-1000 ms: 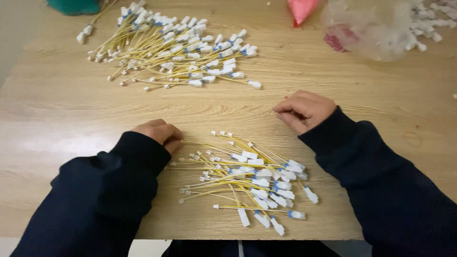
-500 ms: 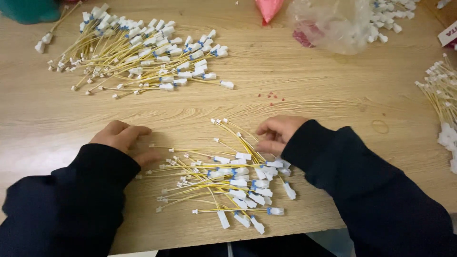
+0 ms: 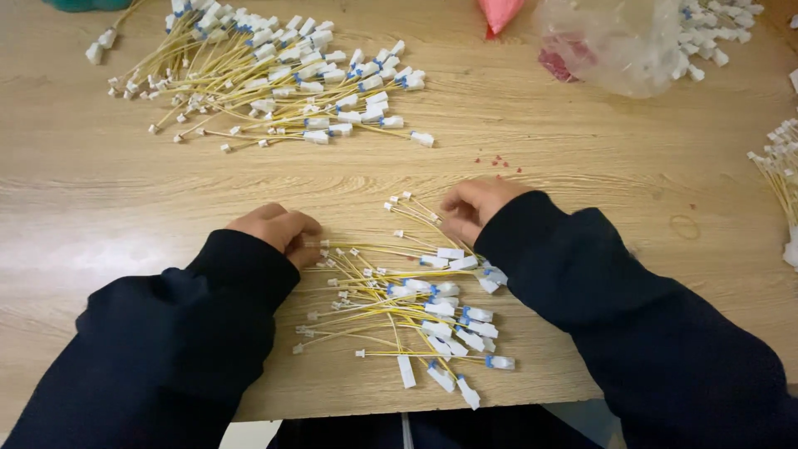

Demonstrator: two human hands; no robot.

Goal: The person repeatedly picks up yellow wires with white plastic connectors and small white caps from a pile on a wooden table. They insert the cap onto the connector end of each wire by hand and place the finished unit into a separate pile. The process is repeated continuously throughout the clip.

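A loose pile of short yellow wires with white plug ends (image 3: 407, 303) lies on the wooden table (image 3: 100, 199) close to me. My left hand (image 3: 278, 231) rests at the pile's left edge, fingers curled against the small wire tips. My right hand (image 3: 474, 209) sits at the pile's upper right, fingers bent down onto a few wires there. Whether either hand actually grips a wire is hidden by the fingers. Both arms wear dark sleeves.
A larger heap of the same yellow wires (image 3: 266, 79) lies at the far left. A clear plastic bag (image 3: 619, 37) and a pink object (image 3: 499, 12) sit at the back, white connectors (image 3: 715, 25) at the far right, more wires (image 3: 781, 175) at the right edge.
Both hands have come down from above the near pile to its two sides. The right hand has drawn in leftward onto the upper wires.
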